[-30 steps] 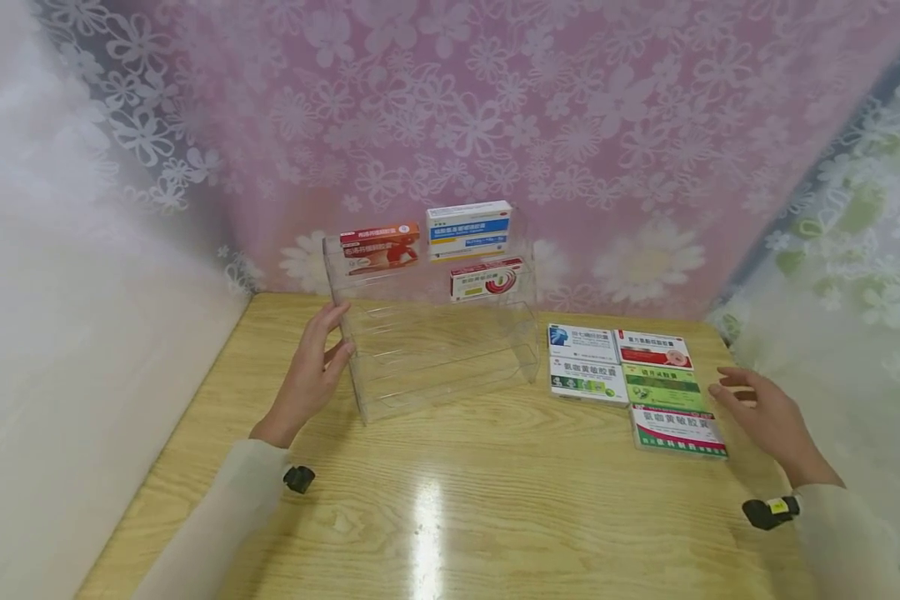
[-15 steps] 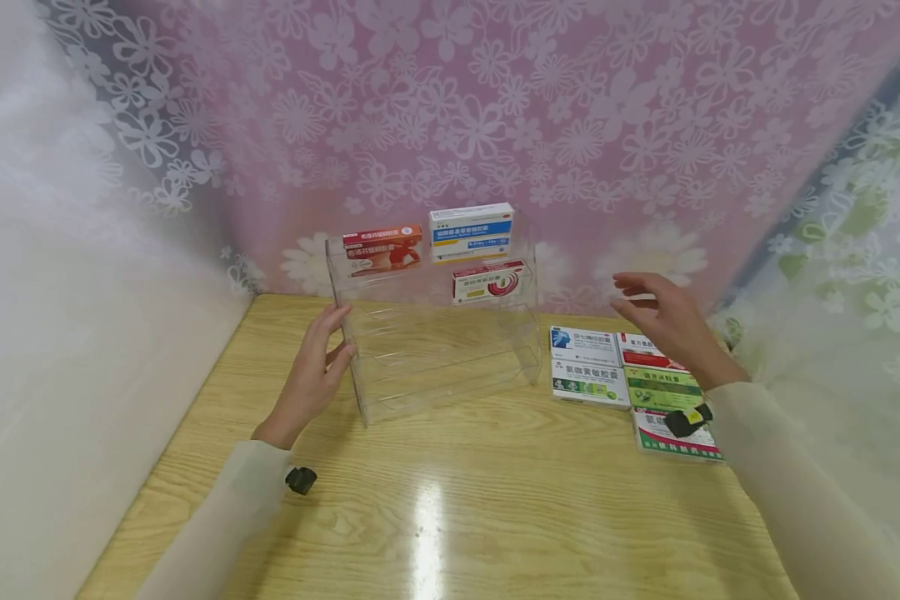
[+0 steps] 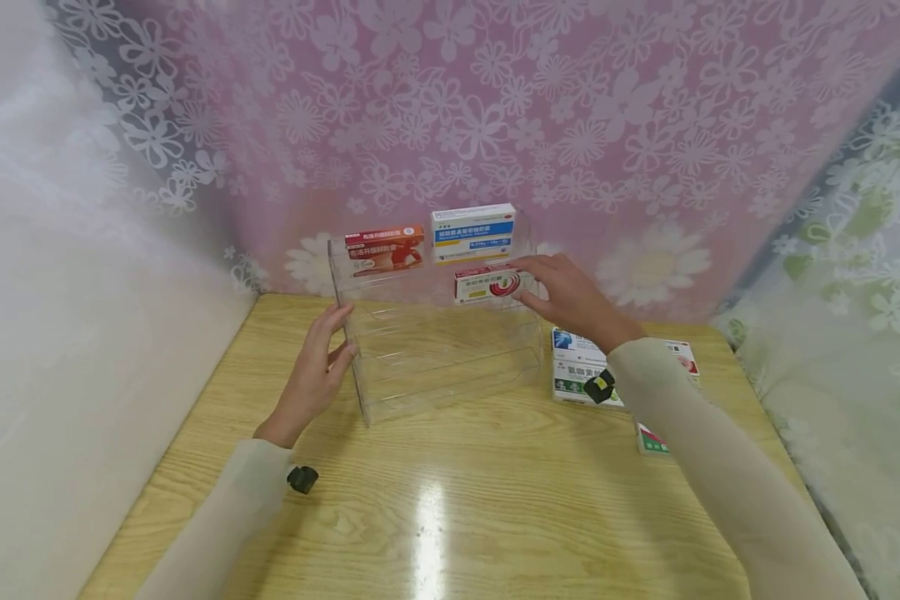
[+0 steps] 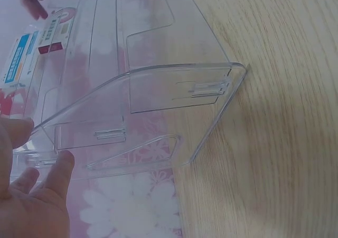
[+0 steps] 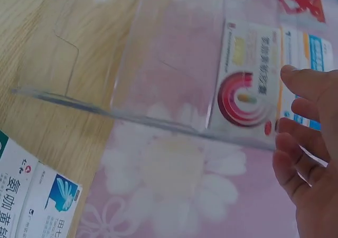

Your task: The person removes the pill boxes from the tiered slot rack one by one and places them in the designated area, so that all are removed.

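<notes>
My left hand (image 3: 309, 375) holds the left side panel of a clear acrylic display rack (image 3: 450, 379), its thumb and fingers at the panel's edge. My right hand (image 3: 570, 300) reaches to the rack's right side, fingertips right at the end of a red-and-white medicine box (image 3: 482, 285) on the second tier. In the right wrist view that box (image 5: 248, 79) shows a red ring pattern, and my thumb stands apart from the fingers beside its upper edge. On the top tier are an orange-red medicine box (image 3: 385, 252) and a blue-and-white medicine box (image 3: 471, 236).
Right of the rack, several medicine boxes lie flat on the wooden table (image 3: 345, 517). One is white with a blue picture (image 3: 573, 343), another white and green (image 3: 573, 371); my right forearm covers much of this group. A pink floral curtain (image 3: 480, 125) hangs close behind.
My right hand has swung left from beside the flat boxes, up and over to the red-and-white medicine box on the rack. My left hand has stayed at the rack's side panel.
</notes>
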Motion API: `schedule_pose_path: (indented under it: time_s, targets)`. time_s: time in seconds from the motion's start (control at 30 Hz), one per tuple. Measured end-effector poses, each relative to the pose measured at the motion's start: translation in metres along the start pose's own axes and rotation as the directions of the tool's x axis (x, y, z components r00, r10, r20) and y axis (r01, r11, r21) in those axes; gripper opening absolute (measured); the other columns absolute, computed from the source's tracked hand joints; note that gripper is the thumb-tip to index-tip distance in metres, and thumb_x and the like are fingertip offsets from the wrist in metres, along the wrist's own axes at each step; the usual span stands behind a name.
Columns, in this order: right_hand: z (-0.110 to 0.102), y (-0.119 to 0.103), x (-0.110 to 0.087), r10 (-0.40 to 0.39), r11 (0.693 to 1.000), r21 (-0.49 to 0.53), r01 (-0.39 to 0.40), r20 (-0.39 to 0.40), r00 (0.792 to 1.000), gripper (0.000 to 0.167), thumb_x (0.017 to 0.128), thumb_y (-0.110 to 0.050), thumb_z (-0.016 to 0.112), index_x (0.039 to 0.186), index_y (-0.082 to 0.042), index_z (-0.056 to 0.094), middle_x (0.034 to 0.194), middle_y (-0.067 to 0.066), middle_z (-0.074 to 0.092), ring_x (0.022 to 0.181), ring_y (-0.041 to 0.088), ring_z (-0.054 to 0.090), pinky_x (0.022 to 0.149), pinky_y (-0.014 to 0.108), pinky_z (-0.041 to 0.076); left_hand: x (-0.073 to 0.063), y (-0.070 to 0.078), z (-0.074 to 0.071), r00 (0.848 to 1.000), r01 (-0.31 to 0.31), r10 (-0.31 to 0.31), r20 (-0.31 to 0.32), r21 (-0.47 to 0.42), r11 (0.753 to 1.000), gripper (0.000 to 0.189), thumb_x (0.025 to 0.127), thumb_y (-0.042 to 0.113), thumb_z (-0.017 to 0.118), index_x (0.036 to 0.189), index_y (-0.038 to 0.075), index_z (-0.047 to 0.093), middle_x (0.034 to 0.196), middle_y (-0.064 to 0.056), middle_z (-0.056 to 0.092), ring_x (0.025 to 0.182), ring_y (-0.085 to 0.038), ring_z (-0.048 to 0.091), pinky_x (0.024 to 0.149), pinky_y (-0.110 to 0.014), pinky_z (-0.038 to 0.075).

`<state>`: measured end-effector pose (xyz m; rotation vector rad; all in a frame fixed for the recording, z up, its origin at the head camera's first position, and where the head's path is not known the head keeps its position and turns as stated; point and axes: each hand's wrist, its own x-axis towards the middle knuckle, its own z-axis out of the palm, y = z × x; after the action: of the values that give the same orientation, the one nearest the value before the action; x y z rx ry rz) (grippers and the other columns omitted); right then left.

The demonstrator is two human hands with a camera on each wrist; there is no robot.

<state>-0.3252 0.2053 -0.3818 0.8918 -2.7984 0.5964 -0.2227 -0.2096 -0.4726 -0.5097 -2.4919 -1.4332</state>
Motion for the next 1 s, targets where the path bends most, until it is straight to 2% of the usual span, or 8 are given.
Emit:
schedule_pose_path:
  time_s: [0.13,0.3,0.5,0.63,0.8,0.9,1.0]
  targets:
    - [0.012,-0.013,0.007,-0.022,0.998,-0.063,0.023,0.015,1.000,0.060,0.106,-0.029,0.075,0.160,-0.013,0.056,0.158,0.014,0.060,0.137,0.038,0.053,0.121,0.061,0.047,0.000,0.001,0.000,1.000,-0.007,0.007,-0.002,0.005,1.000,0.060,0.116,0.011,0.053,0.172,0.012,0.030,0.179,-0.022,0.013,0.160,-0.048,0.031,0.120,-0.060,0.050]
    - [0.024,-0.023,0.015,-0.142,0.983,-0.125,0.136,-0.041,0.989,0.053,0.106,-0.028,0.076,0.154,-0.011,0.062,0.155,0.014,0.063,0.139,0.039,0.054,0.114,0.062,0.046,0.000,0.002,0.000,1.000,-0.016,0.016,-0.005,0.004,1.000,0.060,0.116,0.009,0.054,0.171,0.009,0.030,0.179,-0.023,0.015,0.160,-0.048,0.032,0.120,-0.060,0.051]
    - [0.031,-0.030,0.028,-0.253,0.967,-0.053,0.249,-0.073,0.965,0.041,0.107,-0.012,0.072,0.147,-0.008,0.066,0.151,0.015,0.063,0.143,0.038,0.054,0.122,0.059,0.044,0.001,0.000,0.001,1.000,-0.011,0.011,-0.008,0.006,1.000,0.061,0.116,0.010,0.053,0.172,0.014,0.031,0.179,-0.022,0.014,0.160,-0.048,0.032,0.120,-0.061,0.050]
    - [0.036,-0.030,0.035,-0.239,0.971,-0.009,0.239,-0.100,0.966,0.038,0.105,-0.004,0.072,0.143,-0.004,0.068,0.144,0.019,0.061,0.134,0.039,0.058,0.115,0.056,0.052,0.001,0.000,0.001,1.000,-0.005,0.005,-0.005,0.002,1.000,0.061,0.115,0.009,0.054,0.172,0.016,0.031,0.180,-0.022,0.014,0.160,-0.048,0.032,0.120,-0.060,0.050]
    - [0.040,-0.030,0.040,-0.221,0.975,0.003,0.224,-0.129,0.967,0.026,0.105,-0.003,0.071,0.131,-0.003,0.073,0.130,0.018,0.066,0.122,0.037,0.062,0.105,0.052,0.057,0.001,0.000,0.002,1.000,-0.001,0.001,-0.002,-0.002,1.000,0.061,0.116,0.010,0.054,0.172,0.016,0.031,0.180,-0.021,0.014,0.160,-0.048,0.032,0.120,-0.059,0.050]
    - [0.034,-0.035,0.039,-0.199,0.978,0.027,0.206,-0.163,0.966,0.023,0.107,-0.005,0.070,0.129,-0.003,0.073,0.130,0.018,0.067,0.123,0.037,0.062,0.104,0.053,0.057,0.001,-0.002,0.002,1.000,0.004,-0.004,-0.006,-0.001,1.000,0.061,0.116,0.010,0.054,0.172,0.016,0.031,0.180,-0.020,0.014,0.160,-0.047,0.032,0.121,-0.060,0.050]
    - [0.020,-0.043,0.034,-0.146,0.981,0.096,0.170,-0.214,0.966,0.027,0.108,-0.008,0.069,0.134,-0.003,0.072,0.133,0.017,0.066,0.124,0.035,0.063,0.102,0.050,0.062,0.002,-0.003,0.002,1.000,0.004,-0.004,-0.008,-0.003,1.000,0.061,0.115,0.009,0.054,0.172,0.014,0.031,0.180,-0.020,0.014,0.160,-0.048,0.032,0.120,-0.061,0.049]
